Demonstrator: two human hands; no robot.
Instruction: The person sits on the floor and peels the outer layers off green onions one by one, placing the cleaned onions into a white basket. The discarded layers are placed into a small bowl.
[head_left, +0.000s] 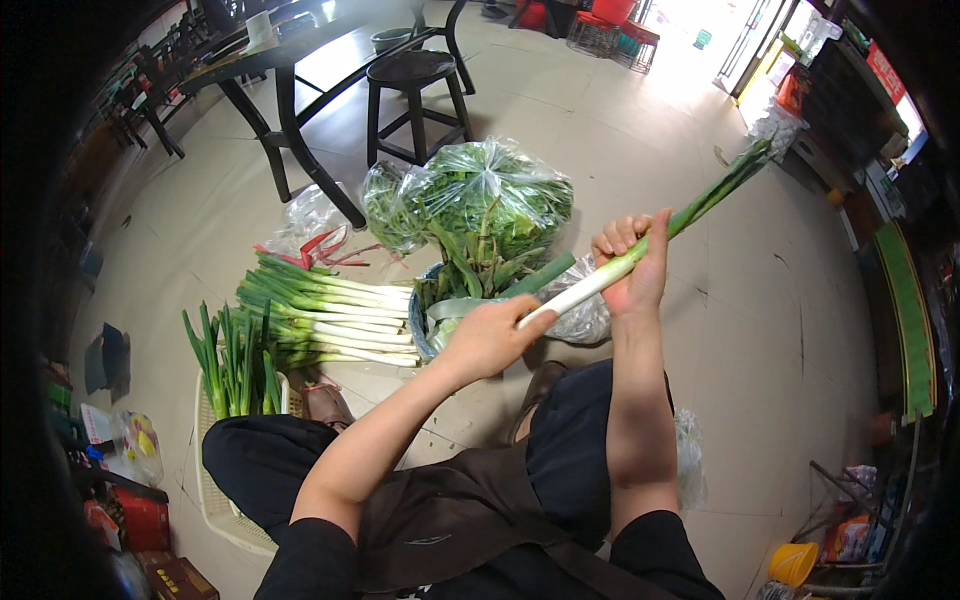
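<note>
A long green onion (589, 289) slants up to the right across both hands. My left hand (495, 334) is closed around its white root end, and my right hand (634, 259) grips it where white turns green. Below it stands a blue-rimmed bin (417, 315) filled with leaf trimmings (480, 262). To the bin's left, a pile of green onions (337, 322) lies on the floor, white ends pointing right. More green onions (232, 367) stand in a cream plastic basket (214, 495) beside my left knee.
Clear plastic bags of leafy greens (495, 187) sit behind the bin, near a dark wooden stool (412, 69) and a table (285, 49). A crumpled clear bag (581, 319) lies right of the bin. Red ties (319, 247) lie above the onion pile.
</note>
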